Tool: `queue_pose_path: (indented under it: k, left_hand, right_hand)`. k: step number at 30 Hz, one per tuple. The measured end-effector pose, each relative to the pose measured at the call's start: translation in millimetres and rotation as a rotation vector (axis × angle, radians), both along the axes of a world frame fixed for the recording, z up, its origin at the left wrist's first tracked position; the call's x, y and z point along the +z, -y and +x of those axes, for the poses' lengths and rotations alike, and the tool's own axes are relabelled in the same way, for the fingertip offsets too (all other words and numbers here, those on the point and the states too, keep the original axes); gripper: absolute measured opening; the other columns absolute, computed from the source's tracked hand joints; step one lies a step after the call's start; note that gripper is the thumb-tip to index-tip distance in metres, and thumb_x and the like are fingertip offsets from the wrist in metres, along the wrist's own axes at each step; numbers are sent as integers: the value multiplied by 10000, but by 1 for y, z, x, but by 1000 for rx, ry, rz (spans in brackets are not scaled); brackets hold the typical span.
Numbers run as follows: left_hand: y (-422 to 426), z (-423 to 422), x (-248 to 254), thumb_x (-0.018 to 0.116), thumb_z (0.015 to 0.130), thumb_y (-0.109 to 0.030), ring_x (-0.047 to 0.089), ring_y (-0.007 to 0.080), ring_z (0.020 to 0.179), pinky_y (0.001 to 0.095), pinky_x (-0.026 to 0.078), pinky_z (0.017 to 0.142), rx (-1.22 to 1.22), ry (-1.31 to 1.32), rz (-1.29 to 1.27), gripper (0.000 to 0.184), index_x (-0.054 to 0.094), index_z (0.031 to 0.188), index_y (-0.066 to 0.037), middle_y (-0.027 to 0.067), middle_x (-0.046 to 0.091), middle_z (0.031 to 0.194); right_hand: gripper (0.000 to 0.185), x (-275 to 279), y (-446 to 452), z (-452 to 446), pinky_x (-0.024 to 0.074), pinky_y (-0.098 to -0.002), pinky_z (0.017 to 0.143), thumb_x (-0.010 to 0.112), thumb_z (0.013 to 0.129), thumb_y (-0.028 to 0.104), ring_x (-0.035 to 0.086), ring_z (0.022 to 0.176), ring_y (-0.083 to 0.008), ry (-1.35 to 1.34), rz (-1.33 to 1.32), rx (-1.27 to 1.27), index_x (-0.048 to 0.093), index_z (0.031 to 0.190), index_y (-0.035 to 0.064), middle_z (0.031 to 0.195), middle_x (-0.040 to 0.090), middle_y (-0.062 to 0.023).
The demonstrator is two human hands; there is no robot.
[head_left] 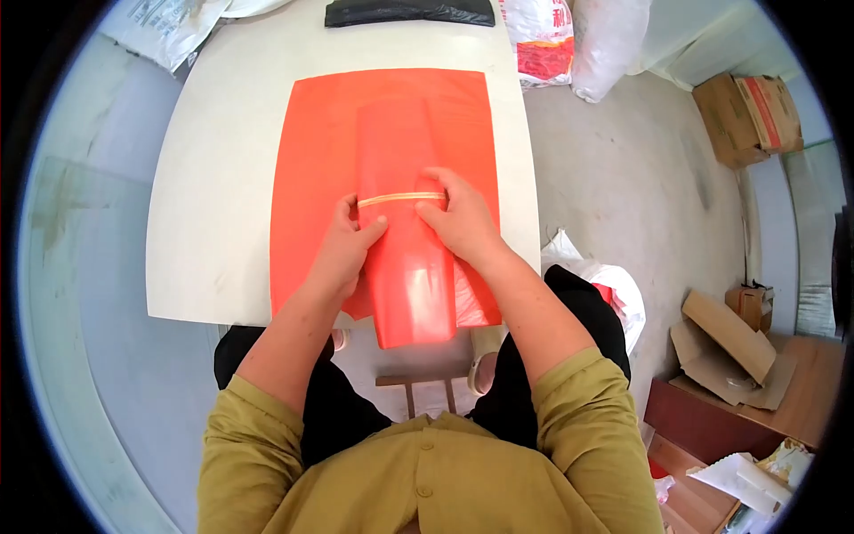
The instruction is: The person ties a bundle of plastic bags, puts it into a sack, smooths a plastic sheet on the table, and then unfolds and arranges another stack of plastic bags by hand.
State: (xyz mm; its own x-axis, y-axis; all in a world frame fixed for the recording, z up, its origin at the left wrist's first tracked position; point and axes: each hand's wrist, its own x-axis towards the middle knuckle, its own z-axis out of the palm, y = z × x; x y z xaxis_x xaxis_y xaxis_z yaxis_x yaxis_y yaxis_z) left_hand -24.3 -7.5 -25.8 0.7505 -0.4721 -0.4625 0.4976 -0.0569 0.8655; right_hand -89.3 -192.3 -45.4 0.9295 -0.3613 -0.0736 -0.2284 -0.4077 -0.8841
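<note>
Well, red bundle: a long folded piece of glossy plastic (409, 285), lying lengthwise over a red sheet (311, 160), its near end reaching past the front edge of the table (213, 178).
Yellowish band: a thin strip (396, 198) across the bundle's middle, between both hands.
Left hand: curled (345, 245) around the bundle's left edge just by the band, thumb on top, fingers at the side, holding it.
Right hand: at the right edge (464, 221), forefinger and thumb parted on either side of the band; whether it pinches anything I cannot tell, the other fingers being hidden.
Red sheet: spread on the pale table, rumpled near the front.
Far edge: a black folded bundle (409, 12).
Floor to the right: a white sack (544, 31) with red print, a closed carton (725, 116) and, nearer, an open carton (729, 347).
Sleeves: mustard (253, 436), ending near the elbows.
</note>
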Motion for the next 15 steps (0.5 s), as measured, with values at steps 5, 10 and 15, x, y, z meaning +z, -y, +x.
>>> queue_pose_path:
  k: [5,10,15]
  left_hand:
    - [-3,-2,-3,623,973,-82,531,263,1292,403,466,1077,38,-13,-32,680,235,1523,19,176,464,1457]
    - [-4,4,-16,575,998,-59,536,260,1282,395,474,1059,19,35,-13,621,241,1513,35,188,490,1433]
    - [-5,5,-13,575,997,-73,543,256,1273,390,473,1059,-37,39,-3,607,256,1503,30,189,499,1413]
  right_hand:
    - [573,-14,-3,-1,444,-416,1074,724,856,193,542,1291,-358,130,-22,5,540,1375,37,1361,575,-220]
    - [573,12,-7,-4,467,-433,1039,691,868,196,560,1236,-370,-22,17,-17,513,1394,56,1316,576,-211]
    - [554,12,-8,-8,489,-429,994,672,874,185,583,1182,-356,-20,61,-33,511,1389,59,1273,581,-193]
